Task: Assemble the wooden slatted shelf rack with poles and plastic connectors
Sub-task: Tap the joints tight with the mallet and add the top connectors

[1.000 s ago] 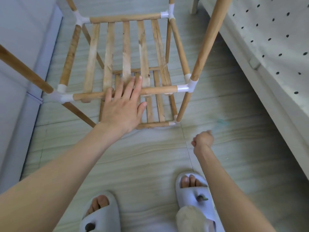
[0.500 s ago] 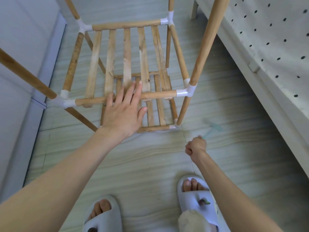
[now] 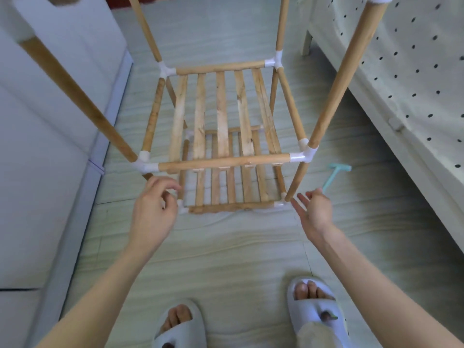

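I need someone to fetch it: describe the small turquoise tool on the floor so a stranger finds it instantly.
Start at the wooden rack standing on the floor. Look just right of its near right leg, beyond the right hand. The turquoise T-shaped tool lies there, the only bright-coloured thing among wood and white connectors.

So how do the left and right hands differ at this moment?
The left hand shows its back, fingers loosely curled, near the rack's front-left pole; the right hand is turned palm-inward with straight, spread fingers by the front-right pole foot. The left is blurred, the right sharper. Both hold nothing and hover just in front of the rack.
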A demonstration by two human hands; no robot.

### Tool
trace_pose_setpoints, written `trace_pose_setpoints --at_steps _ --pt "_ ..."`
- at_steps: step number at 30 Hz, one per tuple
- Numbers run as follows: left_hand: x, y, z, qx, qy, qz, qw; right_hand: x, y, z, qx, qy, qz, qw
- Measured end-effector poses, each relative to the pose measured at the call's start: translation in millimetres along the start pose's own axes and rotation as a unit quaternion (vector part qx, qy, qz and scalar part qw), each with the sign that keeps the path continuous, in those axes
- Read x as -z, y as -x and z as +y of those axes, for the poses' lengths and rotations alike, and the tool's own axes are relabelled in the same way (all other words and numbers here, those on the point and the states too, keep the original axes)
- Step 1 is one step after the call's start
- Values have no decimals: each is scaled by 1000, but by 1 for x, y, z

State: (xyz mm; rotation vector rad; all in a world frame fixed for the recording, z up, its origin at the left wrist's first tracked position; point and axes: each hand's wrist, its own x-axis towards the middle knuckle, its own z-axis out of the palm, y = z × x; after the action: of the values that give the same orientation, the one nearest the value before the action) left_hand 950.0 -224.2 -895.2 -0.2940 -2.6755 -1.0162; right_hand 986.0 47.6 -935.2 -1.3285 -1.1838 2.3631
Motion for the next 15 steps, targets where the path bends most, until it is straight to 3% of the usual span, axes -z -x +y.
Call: trace_pose_setpoints --at_steps 2,4,11,15 --pt "11 -3 -14 161 64 67 983 -15 7 -15 29 16 2 999" --pt "21 -16 -19 235 118 79 962 -29 10 -25 44 29 18 998" --pt "12 -31 3 54 97 -12 994 -54 -28 -63 42 -18 -11 999" --pt "-8 -29 24 -55 65 -120 989 -59 -43 -74 29 -17 -76 997"
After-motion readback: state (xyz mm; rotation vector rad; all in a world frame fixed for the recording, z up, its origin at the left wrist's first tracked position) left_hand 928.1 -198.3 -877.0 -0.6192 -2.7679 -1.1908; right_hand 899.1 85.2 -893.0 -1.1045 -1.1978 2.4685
